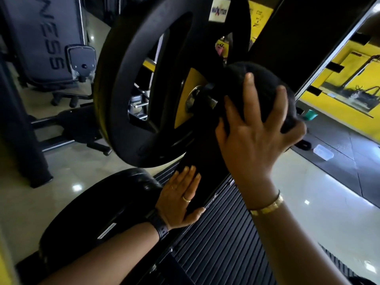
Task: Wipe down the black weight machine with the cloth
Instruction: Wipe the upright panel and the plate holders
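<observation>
At 2 o'clock the right hand (pixel 257 138) has its grip curled round the cloth (pixel 261 79), pressing it on the weight machine (pixel 205 157) to rub it. At 6 o'clock the left hand (pixel 178 200) lies flat and spread on it, likely to steady.

The right hand (pixel 257 130) is raised, spread fingers curled over what seems a bunched black cloth (pixel 236 79), a gold bracelet (pixel 267 207) at its wrist. The left hand (pixel 178 199) lies flat lower down, fingers straight and together, thumb spread, with a ring (pixel 186 198) and a dark wrist strap (pixel 159 224).
</observation>
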`<state>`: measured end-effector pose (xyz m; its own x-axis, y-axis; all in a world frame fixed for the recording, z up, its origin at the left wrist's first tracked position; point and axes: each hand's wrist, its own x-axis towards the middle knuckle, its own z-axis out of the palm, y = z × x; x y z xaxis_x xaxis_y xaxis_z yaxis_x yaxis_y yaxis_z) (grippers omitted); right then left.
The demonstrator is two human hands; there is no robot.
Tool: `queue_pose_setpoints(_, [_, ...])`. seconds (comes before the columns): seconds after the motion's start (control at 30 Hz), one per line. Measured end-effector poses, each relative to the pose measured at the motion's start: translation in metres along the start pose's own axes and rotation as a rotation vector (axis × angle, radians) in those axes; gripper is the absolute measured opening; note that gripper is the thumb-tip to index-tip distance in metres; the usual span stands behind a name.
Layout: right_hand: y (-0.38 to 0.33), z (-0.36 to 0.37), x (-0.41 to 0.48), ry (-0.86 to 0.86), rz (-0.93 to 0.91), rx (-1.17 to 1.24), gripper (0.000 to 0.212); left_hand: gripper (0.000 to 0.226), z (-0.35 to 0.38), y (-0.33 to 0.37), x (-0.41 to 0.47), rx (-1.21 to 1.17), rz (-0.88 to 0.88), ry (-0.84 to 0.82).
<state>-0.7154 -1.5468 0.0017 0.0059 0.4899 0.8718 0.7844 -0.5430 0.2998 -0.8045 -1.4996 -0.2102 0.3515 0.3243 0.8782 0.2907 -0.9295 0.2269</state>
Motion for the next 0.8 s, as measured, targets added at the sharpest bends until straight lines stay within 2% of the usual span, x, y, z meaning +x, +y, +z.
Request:
queue_pose_setpoints(0.17, [-0.014, 0.006, -0.042, 0.021, -0.165, -0.051, 0.038, 0.072, 0.002, -0.003, -0.002, 0.001, 0.023, -0.003])
queue_pose_setpoints(0.3, [-0.004, -0.007, -0.079, -0.072, -0.278, 0.036, 0.038, 0.072, 0.002, -0.004, -0.004, -0.019, 0.024, -0.015])
queue_pose_setpoints(0.4, [0.016, -0.019, -0.079, -0.176, -0.254, 0.164, 0.038, 0.072, 0.001, -0.005, -0.002, -0.022, 0.045, -0.026])
queue_pose_setpoints(0.5, [0.024, -0.021, -0.055, -0.210, -0.146, 0.209, 0.041, 0.072, 0.002, -0.006, -0.001, -0.027, 0.043, -0.030])
queue_pose_setpoints(0.6, [0.003, -0.011, -0.040, -0.134, -0.094, 0.124, 0.038, 0.072, 0.002, -0.004, -0.002, -0.028, 0.033, -0.021])
queue_pose_setpoints(0.7, [-0.019, -0.001, -0.051, -0.052, -0.178, -0.024, 0.039, 0.072, 0.004, -0.005, -0.003, -0.023, 0.046, 0.006])
queue_pose_setpoints(0.8, [-0.021, -0.001, -0.073, -0.079, -0.290, -0.046, 0.041, 0.074, 0.007, -0.006, -0.005, -0.016, 0.044, 0.041])
